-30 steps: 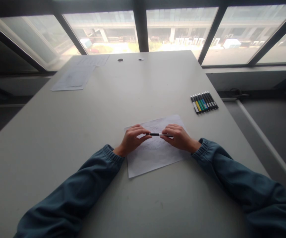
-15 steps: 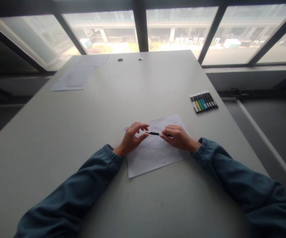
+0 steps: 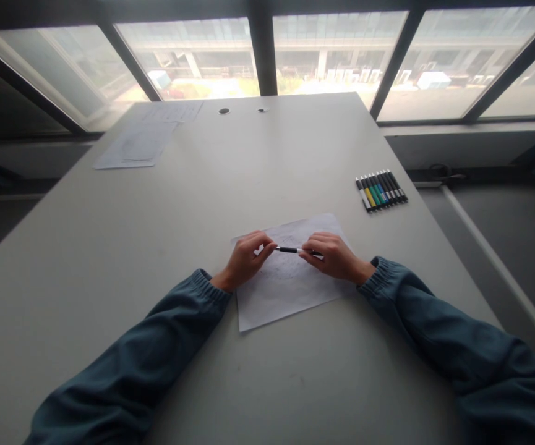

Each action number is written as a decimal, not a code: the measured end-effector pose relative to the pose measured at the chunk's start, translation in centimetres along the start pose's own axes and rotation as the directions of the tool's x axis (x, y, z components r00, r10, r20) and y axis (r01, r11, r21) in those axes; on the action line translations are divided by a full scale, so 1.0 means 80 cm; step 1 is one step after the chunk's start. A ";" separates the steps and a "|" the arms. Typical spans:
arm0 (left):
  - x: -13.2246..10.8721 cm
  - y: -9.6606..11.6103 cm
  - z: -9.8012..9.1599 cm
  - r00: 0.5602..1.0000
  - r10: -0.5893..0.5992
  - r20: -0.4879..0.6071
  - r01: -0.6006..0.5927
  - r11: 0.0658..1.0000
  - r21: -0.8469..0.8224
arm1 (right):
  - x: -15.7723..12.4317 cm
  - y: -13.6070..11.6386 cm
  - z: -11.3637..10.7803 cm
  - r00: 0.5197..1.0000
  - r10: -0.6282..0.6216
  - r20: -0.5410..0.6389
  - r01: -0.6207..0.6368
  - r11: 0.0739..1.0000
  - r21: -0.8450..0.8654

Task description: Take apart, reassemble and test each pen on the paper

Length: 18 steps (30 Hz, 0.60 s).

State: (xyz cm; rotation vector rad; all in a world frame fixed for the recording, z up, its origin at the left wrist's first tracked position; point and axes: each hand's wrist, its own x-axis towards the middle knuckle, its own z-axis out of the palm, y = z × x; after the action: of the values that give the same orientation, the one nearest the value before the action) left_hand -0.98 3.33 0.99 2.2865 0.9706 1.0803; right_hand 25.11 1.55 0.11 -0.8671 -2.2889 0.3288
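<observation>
Between my two hands a black pen with a pale band lies level, held over a sheet of white paper. My right hand is closed round its right part, so that end is largely covered. At the pen's left end, the thumb and fingertips of my left hand pinch the tip. Faint dark marks show on the paper below the pen, partly covered by both hands. The sheet sits slightly turned on the table.
Several pens with black, white, yellow, green and blue parts lie in a row near the right edge of the white table. More paper sheets lie at the far left. Two round holes are near the far edge, before the windows.
My left hand's fingers, earlier apart around the pen's left end, have closed into a pinch on it. My right hand keeps its hold in the same spot.
</observation>
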 end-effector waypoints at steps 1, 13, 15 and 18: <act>0.000 0.000 0.000 1.000 0.004 -0.005 -0.004 1.000 0.000 | 0.000 0.000 0.000 1.000 0.002 0.000 -0.002 1.000 -0.002; -0.002 -0.002 0.003 0.999 0.045 -0.003 -0.045 0.999 -0.017 | -0.001 0.001 0.001 1.000 0.016 -0.003 -0.016 1.000 -0.016; -0.002 -0.004 0.004 0.999 0.032 -0.014 -0.032 0.999 -0.027 | 0.000 0.000 0.000 1.000 0.017 -0.004 -0.017 1.000 -0.026; -0.003 -0.006 0.004 1.000 -0.015 0.011 0.015 1.000 -0.027 | 0.000 0.000 0.000 1.000 0.012 -0.006 -0.012 1.000 -0.028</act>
State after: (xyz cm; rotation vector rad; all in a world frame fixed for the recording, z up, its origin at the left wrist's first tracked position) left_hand -1.01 3.48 0.37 2.2578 0.9618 1.0680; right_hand 25.10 1.54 0.12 -0.8954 -2.2890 0.3002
